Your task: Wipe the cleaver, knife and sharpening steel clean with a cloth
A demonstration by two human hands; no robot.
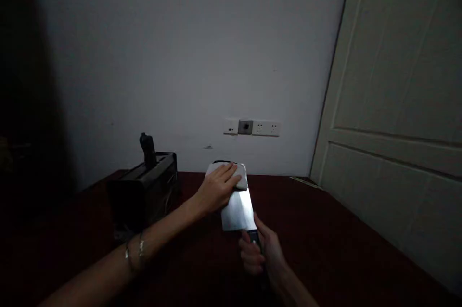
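A cleaver (237,211) with a broad, shiny blade is held up in front of me, its tip end pointing away. My right hand (257,251) is wrapped round its dark handle, with the thumb laid along the upper part. My left hand (218,186) lies over a white pad (242,179) with a dark edge, fingers together, pressing it against the far end of the blade. Whether the pad is a cloth or a sponge I cannot tell. Palm and fingers hide part of the pad and the blade's far corner.
To the left, a dark block-shaped holder (144,191) stands on the dark red table (288,230), with a black handle (147,149) sticking up from it. Behind is a pale wall with sockets (266,128). A light panelled door (390,153) borders the right side.
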